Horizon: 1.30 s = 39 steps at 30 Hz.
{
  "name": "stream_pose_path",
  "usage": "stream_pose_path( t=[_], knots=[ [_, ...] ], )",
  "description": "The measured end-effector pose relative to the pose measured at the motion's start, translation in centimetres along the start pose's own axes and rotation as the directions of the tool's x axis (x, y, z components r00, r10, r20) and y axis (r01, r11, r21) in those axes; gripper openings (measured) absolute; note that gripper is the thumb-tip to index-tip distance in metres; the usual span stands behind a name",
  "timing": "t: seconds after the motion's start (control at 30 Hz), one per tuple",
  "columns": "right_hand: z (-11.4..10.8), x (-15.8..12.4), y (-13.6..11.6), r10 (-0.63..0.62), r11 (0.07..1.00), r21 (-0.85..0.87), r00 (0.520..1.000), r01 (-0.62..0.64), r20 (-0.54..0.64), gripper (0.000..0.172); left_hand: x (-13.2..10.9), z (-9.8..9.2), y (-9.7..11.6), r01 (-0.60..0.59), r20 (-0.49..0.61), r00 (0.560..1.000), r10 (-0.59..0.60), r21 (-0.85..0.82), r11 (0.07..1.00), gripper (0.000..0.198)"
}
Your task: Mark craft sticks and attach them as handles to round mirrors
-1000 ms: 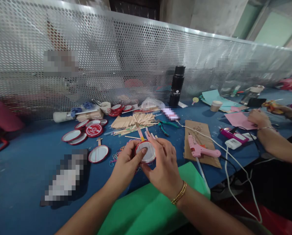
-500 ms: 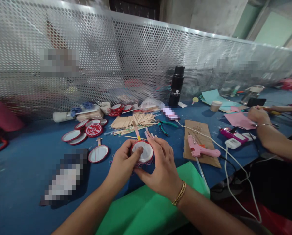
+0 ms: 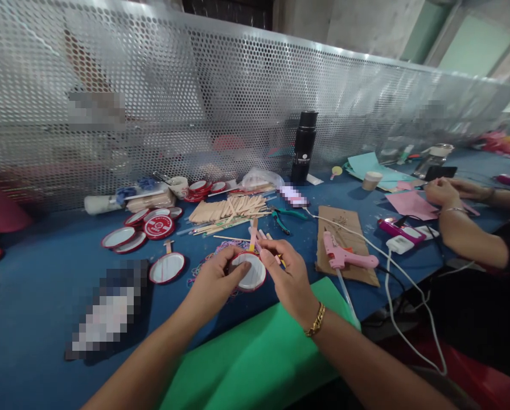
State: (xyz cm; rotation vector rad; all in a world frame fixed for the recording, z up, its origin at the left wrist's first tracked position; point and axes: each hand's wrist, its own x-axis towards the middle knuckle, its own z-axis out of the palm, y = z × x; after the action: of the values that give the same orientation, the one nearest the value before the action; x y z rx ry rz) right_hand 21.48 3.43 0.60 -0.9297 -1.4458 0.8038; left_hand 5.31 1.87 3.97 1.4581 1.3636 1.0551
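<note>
My left hand (image 3: 223, 270) grips a white-lined, red-rimmed jar lid (image 3: 254, 277), its thumb laid across the inner face. A wooden craft stick (image 3: 253, 238) with a yellow patch stands out from the lid's far edge. Close to the right of that stick, my right hand (image 3: 287, 270) has thumb and forefinger pinched together; what lies between them is hidden. Coloured rubber-band-like loops (image 3: 225, 246) lie on the table behind the lid. To the left rests another lid with a stick (image 3: 167, 267), inner face up.
Several lids (image 3: 159, 226) and a pile of craft sticks (image 3: 227, 209) lie beyond my hands. Pliers (image 3: 284, 219), a pink glue gun (image 3: 344, 255) on cardboard (image 3: 368, 273), a black bottle (image 3: 305, 148) and a white cable (image 3: 391, 302) are rightward. A co-worker's hands (image 3: 447, 193) hold something at right.
The right hand has shifted from cupping the lid's right side and underside to a pinch near the stick. The left hand keeps its hold; the stick now points more upright.
</note>
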Motion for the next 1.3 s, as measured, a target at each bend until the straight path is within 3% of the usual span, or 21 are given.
stream_pose_path(
  t=[0.3,0.6,0.8,0.93,1.03,1.1,1.2,1.3],
  knots=[
    [0.2,0.0,-0.2,0.047,0.998,0.045,0.999,-0.047,0.007,0.016,-0.2,0.2,0.5,0.045,0.056,0.997,-0.045,0.013,0.999,0.032],
    [0.1,-0.2,-0.4,0.063,0.997,0.045,0.998,-0.064,0.017,0.018,-0.2,-0.2,0.5,0.027,0.015,1.000,-0.027,0.035,0.999,0.031],
    [0.1,-0.3,-0.2,0.081,0.996,0.044,0.997,-0.080,-0.005,0.021,0.1,-1.2,1.8,0.056,-0.083,0.995,-0.063,-0.078,0.995,0.038],
    [-0.1,-0.2,0.0,0.066,0.998,-0.003,0.998,-0.066,-0.007,0.022,0.7,-2.8,2.5,0.022,-0.253,0.965,-0.061,-0.156,0.988,0.042],
    [-0.4,-0.6,-0.7,-0.050,0.990,-0.134,0.999,0.051,0.012,0.021,1.4,-4.4,2.4,-0.059,-0.409,0.910,-0.059,-0.269,0.961,0.045],
    [-0.5,-1.2,-1.7,-0.185,0.938,-0.275,0.975,0.212,0.122,0.016,1.9,-5.5,2.2,-0.128,-0.498,0.866,-0.055,-0.326,0.937,0.041],
    [-0.1,-1.8,-3.6,-0.313,0.798,-0.389,0.867,0.461,0.388,0.033,2.5,-6.9,2.1,-0.237,-0.592,0.805,-0.046,-0.391,0.889,0.036],
    [1.6,-1.2,-4.7,-0.305,0.704,-0.413,0.771,0.577,0.559,0.032,2.7,-7.6,2.2,-0.305,-0.640,0.765,-0.071,-0.456,0.836,0.033]
  ],
)
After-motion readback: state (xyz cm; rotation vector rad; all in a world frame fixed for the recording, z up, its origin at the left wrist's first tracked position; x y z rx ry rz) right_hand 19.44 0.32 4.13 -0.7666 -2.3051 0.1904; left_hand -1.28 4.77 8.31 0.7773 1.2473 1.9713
